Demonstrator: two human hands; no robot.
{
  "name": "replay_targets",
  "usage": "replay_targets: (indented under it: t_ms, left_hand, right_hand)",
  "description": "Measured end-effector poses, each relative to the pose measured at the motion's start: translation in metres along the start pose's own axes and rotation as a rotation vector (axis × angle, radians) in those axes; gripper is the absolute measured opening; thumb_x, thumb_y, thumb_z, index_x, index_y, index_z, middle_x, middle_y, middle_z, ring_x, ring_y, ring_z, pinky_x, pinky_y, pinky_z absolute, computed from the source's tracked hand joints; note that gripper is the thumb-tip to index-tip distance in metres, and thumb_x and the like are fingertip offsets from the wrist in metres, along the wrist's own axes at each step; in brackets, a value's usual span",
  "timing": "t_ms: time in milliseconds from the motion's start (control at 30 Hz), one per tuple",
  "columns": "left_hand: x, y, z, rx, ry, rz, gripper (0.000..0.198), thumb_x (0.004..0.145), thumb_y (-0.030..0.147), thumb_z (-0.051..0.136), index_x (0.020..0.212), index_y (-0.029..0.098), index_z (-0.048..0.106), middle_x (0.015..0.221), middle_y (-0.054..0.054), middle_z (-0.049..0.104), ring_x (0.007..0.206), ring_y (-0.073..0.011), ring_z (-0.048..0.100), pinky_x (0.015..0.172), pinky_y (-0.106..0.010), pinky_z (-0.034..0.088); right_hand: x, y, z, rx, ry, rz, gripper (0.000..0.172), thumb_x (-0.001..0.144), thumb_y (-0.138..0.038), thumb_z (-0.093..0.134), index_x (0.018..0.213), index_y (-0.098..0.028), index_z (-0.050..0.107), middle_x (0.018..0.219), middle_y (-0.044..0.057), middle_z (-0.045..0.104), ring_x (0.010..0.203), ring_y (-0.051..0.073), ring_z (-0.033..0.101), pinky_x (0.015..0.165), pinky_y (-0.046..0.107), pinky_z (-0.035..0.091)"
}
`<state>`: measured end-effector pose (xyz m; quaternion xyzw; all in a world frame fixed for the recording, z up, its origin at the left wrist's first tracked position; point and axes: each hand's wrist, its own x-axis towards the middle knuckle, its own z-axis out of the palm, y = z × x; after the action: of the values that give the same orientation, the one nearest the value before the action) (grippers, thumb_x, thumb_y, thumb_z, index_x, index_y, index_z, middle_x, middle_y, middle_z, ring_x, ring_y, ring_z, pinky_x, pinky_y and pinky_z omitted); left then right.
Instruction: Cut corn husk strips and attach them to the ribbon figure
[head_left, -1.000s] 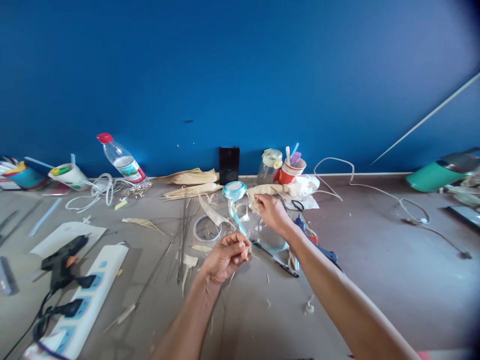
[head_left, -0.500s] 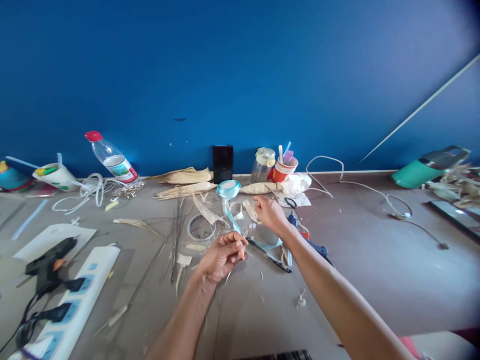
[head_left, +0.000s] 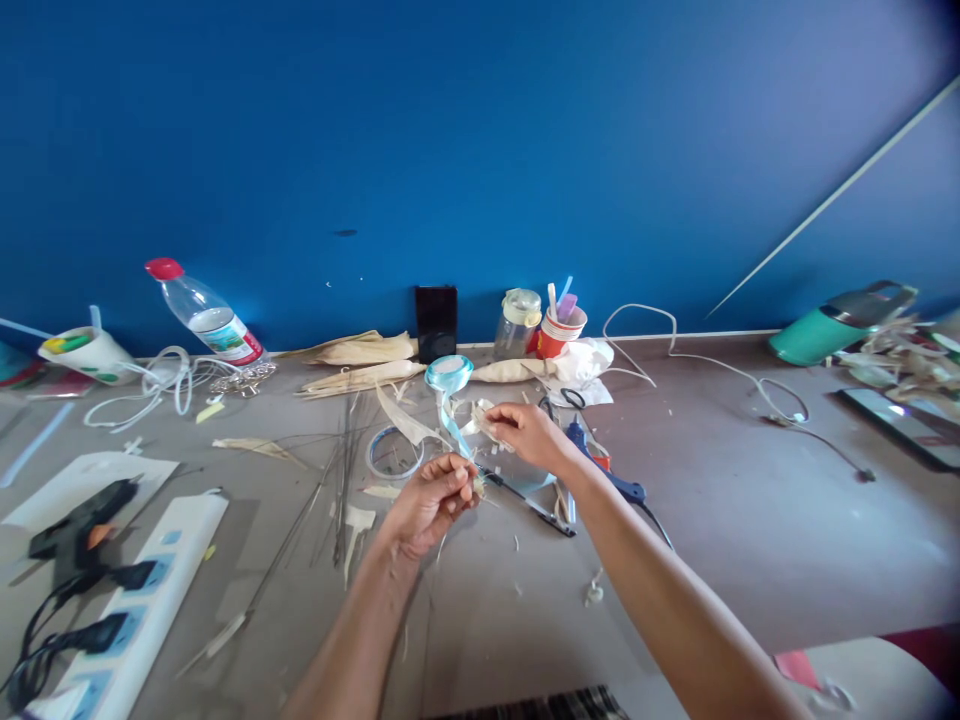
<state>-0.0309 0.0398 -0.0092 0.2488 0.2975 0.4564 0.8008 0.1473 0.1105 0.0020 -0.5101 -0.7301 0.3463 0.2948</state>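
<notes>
The left hand (head_left: pixel 429 503) was pinched closed, any contents hidden; the right hand (head_left: pixel 531 436), fingers bunched, met a husk scrap (head_left: pixel 480 413), grip unclear, toward the worktop's (head_left: pixel 750 480) back edge.

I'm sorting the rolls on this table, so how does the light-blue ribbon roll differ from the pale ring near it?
The ribbon roll is light blue and shiny; the pale ring is whitish.
The ribbon roll has a pale, filled-looking middle; the pale ring is open there.
The ribbon roll trails a strip toward the left hand; the pale ring shows no such tail.
Both are round.
</notes>
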Motion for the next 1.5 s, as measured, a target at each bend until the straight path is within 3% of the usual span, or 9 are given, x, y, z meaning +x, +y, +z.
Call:
replay_targets:
  t_ms: [233,433,567,667,800,1000,1100,1333,1500]
  left_hand:
    - [-0.002,0.011,-0.012,-0.08,0.005,0.093,0.017,0.065,0.021,0.078,0.071,0.014,0.064,0.052,0.006,0.054,0.039,-0.0003,0.031,0.058,-0.022,0.04]
    - [-0.008,0.036,-0.027,-0.189,-0.02,0.254,0.014,0.068,0.018,0.075,0.072,0.014,0.062,0.056,0.006,0.05,0.043,-0.0005,0.031,0.058,-0.02,0.039]
    - [-0.013,0.045,-0.033,-0.251,-0.009,0.312,0.012,0.068,0.014,0.073,0.074,0.014,0.063,0.055,0.007,0.046,0.044,-0.001,0.031,0.057,-0.02,0.04]
    - [-0.015,0.048,-0.035,-0.288,-0.002,0.327,0.012,0.067,0.012,0.073,0.075,0.014,0.064,0.055,0.007,0.047,0.043,-0.0009,0.032,0.056,-0.02,0.04]
    - [-0.015,0.049,-0.036,-0.292,0.02,0.34,0.008,0.071,0.013,0.069,0.075,0.014,0.063,0.054,0.007,0.046,0.042,-0.0008,0.03,0.055,-0.02,0.039]
    - [-0.016,0.051,-0.036,-0.298,0.029,0.353,0.009,0.07,0.012,0.07,0.074,0.014,0.063,0.054,0.007,0.046,0.042,-0.0007,0.029,0.055,-0.02,0.039]
    - [-0.017,0.052,-0.036,-0.296,0.021,0.356,0.01,0.07,0.012,0.071,0.075,0.014,0.063,0.054,0.008,0.046,0.041,-0.0004,0.029,0.055,-0.02,0.039]
    - [-0.015,0.049,-0.037,-0.294,-0.013,0.341,0.011,0.068,0.012,0.072,0.075,0.013,0.064,0.056,0.007,0.048,0.043,-0.0004,0.032,0.056,-0.019,0.039]
    - [-0.014,0.048,-0.037,-0.288,-0.001,0.325,0.012,0.067,0.013,0.073,0.075,0.013,0.064,0.055,0.007,0.048,0.044,-0.0008,0.032,0.057,-0.019,0.04]
  right_hand:
    - [0.0,0.015,0.004,-0.171,0.14,0.147,0.03,0.076,-0.017,0.05,0.099,-0.016,0.068,0.07,0.001,0.068,0.067,0.015,0.061,0.067,0.024,0.044]
    - [-0.004,0.016,0.008,-0.282,0.218,0.045,0.031,0.078,-0.013,0.05,0.105,-0.015,0.067,0.109,0.011,0.065,0.099,0.021,0.058,0.087,0.03,0.042]
    - [-0.019,0.001,0.019,-0.237,-0.01,-0.083,0.027,0.082,-0.012,0.048,0.098,-0.018,0.069,0.091,0.005,0.067,0.085,0.017,0.06,0.081,0.028,0.043]
    - [-0.033,-0.011,0.034,-0.409,-0.181,-0.234,0.024,0.081,-0.012,0.052,0.093,-0.019,0.071,0.088,0.007,0.064,0.087,0.02,0.055,0.083,0.031,0.04]
    - [-0.046,-0.016,0.05,-0.641,-0.226,-0.251,0.02,0.081,-0.014,0.05,0.085,-0.015,0.07,0.094,0.011,0.057,0.091,0.024,0.048,0.078,0.035,0.037]
    - [-0.052,-0.016,0.033,-0.519,-0.13,-0.168,0.018,0.086,-0.016,0.048,0.083,-0.017,0.066,0.086,0.006,0.062,0.086,0.019,0.051,0.077,0.031,0.031]
    - [-0.055,-0.018,0.024,-0.499,-0.169,-0.138,0.018,0.086,-0.016,0.05,0.081,-0.018,0.067,0.079,0.004,0.063,0.083,0.018,0.053,0.077,0.031,0.029]
    - [-0.05,-0.02,0.045,-0.644,-0.2,-0.146,0.023,0.087,-0.021,0.048,0.102,-0.022,0.066,0.092,0.009,0.061,0.092,0.024,0.05,0.074,0.033,0.029]
    - [-0.037,-0.016,0.04,-0.779,0.039,0.063,0.027,0.086,-0.02,0.047,0.109,-0.015,0.06,0.098,0.013,0.06,0.094,0.026,0.048,0.078,0.036,0.028]
